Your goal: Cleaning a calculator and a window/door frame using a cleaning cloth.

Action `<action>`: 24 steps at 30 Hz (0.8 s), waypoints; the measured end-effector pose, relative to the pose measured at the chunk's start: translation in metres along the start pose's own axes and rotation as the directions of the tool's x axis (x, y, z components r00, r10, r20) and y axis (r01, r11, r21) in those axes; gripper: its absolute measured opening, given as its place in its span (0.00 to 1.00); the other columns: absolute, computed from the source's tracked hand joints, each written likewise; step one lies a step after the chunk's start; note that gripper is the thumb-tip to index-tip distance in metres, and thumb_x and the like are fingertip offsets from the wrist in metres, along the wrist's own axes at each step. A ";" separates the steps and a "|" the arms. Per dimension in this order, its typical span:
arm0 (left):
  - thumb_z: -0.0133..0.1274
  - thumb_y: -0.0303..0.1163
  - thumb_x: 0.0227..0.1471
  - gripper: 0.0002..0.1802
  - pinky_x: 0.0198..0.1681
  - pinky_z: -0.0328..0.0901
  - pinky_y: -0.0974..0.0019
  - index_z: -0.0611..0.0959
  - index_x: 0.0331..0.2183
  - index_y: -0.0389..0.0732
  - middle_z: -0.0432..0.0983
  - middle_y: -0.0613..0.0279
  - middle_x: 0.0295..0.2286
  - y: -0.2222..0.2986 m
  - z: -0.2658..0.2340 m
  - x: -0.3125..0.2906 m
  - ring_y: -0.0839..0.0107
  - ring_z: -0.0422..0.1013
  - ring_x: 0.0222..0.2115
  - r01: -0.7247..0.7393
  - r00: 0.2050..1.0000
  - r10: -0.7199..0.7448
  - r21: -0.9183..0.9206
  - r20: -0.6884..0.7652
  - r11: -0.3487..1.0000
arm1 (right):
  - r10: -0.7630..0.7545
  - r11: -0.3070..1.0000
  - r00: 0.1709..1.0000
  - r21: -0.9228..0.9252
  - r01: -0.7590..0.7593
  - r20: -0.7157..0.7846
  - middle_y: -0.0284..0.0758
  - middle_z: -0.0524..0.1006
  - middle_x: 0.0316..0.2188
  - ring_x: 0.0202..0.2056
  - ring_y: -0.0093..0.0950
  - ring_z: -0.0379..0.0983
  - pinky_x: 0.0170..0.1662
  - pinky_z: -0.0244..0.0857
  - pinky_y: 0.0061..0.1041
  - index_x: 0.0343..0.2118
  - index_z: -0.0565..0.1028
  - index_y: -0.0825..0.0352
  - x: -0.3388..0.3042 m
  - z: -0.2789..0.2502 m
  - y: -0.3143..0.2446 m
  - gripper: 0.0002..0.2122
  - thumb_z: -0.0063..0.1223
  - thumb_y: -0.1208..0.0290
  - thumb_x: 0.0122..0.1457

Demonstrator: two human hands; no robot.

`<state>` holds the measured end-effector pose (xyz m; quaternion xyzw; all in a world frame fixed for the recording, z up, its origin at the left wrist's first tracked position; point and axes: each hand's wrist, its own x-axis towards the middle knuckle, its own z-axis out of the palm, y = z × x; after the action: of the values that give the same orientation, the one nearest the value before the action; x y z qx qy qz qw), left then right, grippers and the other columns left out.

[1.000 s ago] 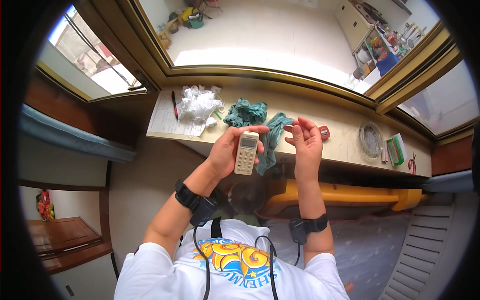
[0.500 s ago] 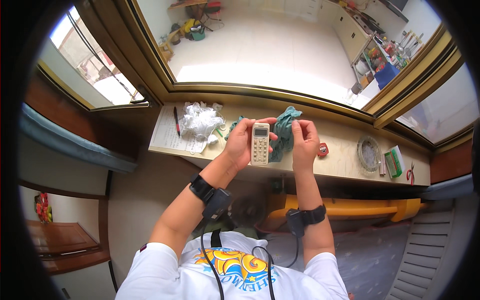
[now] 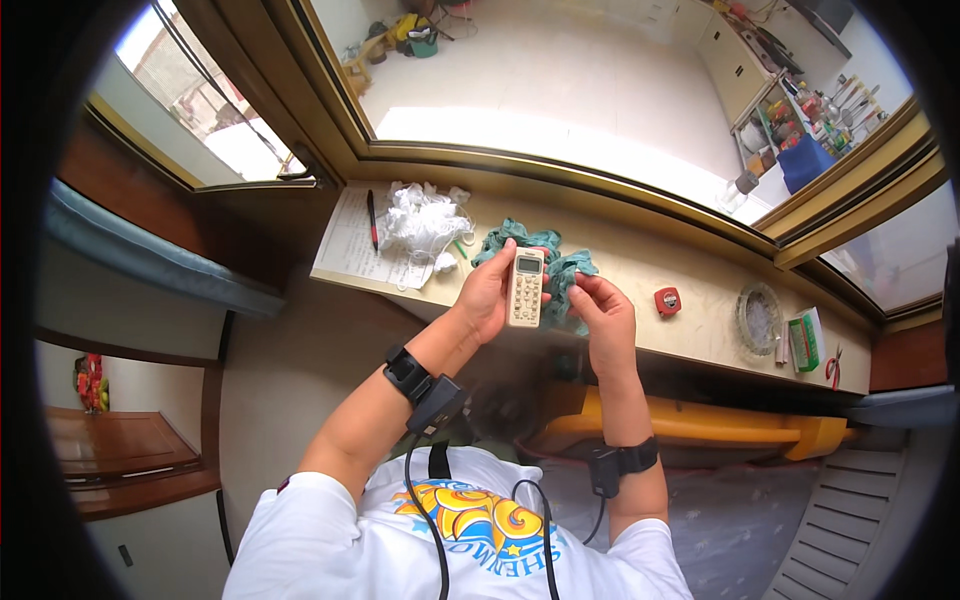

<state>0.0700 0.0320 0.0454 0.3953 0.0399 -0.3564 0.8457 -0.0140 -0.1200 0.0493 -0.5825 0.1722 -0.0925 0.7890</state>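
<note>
Cream plastic remote control with small grey screen (image 3: 525,295): head view, in the left hand (image 3: 485,305), fingers wrapped behind it, thumb along its upper side, clamped; screen and keys face up. Right hand (image 3: 608,318) just right of that grip, thumb and fingertips drawn together at crumpled teal-green cloth strip (image 3: 570,268); can't tell if cloth is pinched or only touched. Second rumpled teal-green cloth bundle (image 3: 500,240) sits behind the left-hand grip.

Progress, judging: remote control already picked up and turned readable, no key press visible; both cloths bunched, not spread. Anything left beyond that can't be told.

Edges: pale wooden sill (image 3: 705,335) has its front lip near both grips; remote control seems raised over it, height unclear. Gold-brown window frame (image 3: 560,178) bounds the far side, beyond the cloths. Left of grip: tangled white fabric heap (image 3: 425,225), crowding that side. Widest gap: right of right hand, up to red square tape measure (image 3: 667,301), then on toward round clear glass dish (image 3: 745,340).
</note>
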 end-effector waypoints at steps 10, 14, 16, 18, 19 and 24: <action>0.38 0.42 0.62 0.18 0.39 0.69 0.66 0.76 0.40 0.38 0.75 0.63 0.34 -0.017 0.009 -0.009 0.73 0.71 0.34 -0.013 1.000 0.016 0.097 -0.023 0.995 | -0.435 0.766 0.889 -0.459 0.450 0.145 0.34 0.74 0.28 0.25 0.22 0.71 0.28 0.65 0.19 0.30 0.79 0.68 -0.005 0.026 0.002 0.06 0.58 0.81 0.48; 0.38 0.41 0.62 0.18 0.35 0.70 0.67 0.76 0.39 0.39 0.75 0.63 0.33 -0.013 0.004 -0.013 0.73 0.73 0.32 0.026 0.999 -0.030 0.177 0.023 0.984 | -0.485 0.685 0.850 -0.514 0.515 0.206 0.35 0.74 0.28 0.25 0.25 0.72 0.28 0.66 0.21 0.29 0.78 0.68 0.000 0.021 0.005 0.05 0.58 0.81 0.48; 0.36 0.43 0.62 0.19 0.34 0.70 0.66 0.76 0.39 0.39 0.75 0.62 0.32 -0.013 0.006 -0.015 0.73 0.72 0.32 0.063 0.998 -0.064 0.167 0.000 0.984 | -0.496 0.672 0.842 -0.520 0.527 0.213 0.35 0.74 0.27 0.25 0.26 0.73 0.28 0.66 0.22 0.29 0.78 0.68 0.000 0.014 0.008 0.05 0.58 0.81 0.48; 0.35 0.44 0.62 0.21 0.34 0.71 0.64 0.77 0.40 0.39 0.75 0.61 0.33 -0.011 0.009 -0.017 0.72 0.72 0.32 0.111 0.994 -0.110 0.131 -0.010 0.985 | -0.391 0.752 0.916 -0.542 0.374 0.090 0.36 0.74 0.27 0.26 0.28 0.73 0.29 0.67 0.24 0.29 0.77 0.69 -0.001 0.009 0.010 0.05 0.57 0.81 0.47; 0.35 0.44 0.62 0.21 0.34 0.71 0.64 0.77 0.40 0.39 0.75 0.61 0.33 -0.012 0.008 -0.014 0.72 0.72 0.32 0.111 0.994 -0.111 0.131 -0.009 0.985 | -0.391 0.752 0.916 -0.542 0.374 0.089 0.36 0.74 0.27 0.26 0.28 0.73 0.29 0.67 0.24 0.29 0.77 0.69 -0.001 0.009 0.009 0.05 0.57 0.81 0.47; 0.36 0.44 0.62 0.21 0.34 0.71 0.64 0.75 0.42 0.38 0.75 0.60 0.33 -0.022 0.003 -0.007 0.72 0.73 0.32 0.008 1.000 -0.002 0.196 -0.027 0.981 | -0.458 0.701 0.871 -0.529 0.477 0.178 0.38 0.73 0.27 0.29 0.32 0.73 0.31 0.66 0.27 0.27 0.76 0.68 -0.001 0.021 0.006 0.04 0.57 0.81 0.46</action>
<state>0.0504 0.0248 0.0356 0.4812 0.0168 -0.3554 0.8012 -0.0069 -0.0989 0.0496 -0.8123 0.0251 -0.2256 0.5372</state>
